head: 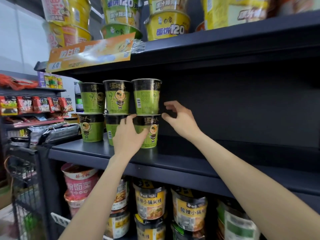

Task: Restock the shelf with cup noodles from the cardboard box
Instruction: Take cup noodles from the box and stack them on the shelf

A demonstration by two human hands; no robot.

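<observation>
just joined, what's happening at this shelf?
A person is stocking green cup noodles on the middle shelf. Six cups stand at its left end in three stacks of two. The left hand grips the lower cup of the right-hand stack; the right hand hovers beside the upper cup with fingers loosely curled, holding nothing. The rest of that shelf looks bare. No cardboard box shows.

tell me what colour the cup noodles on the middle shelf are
Green bodies with a black band round the top, seen in the head view: cup noodles stacked two high on the dark middle shelf.
</observation>
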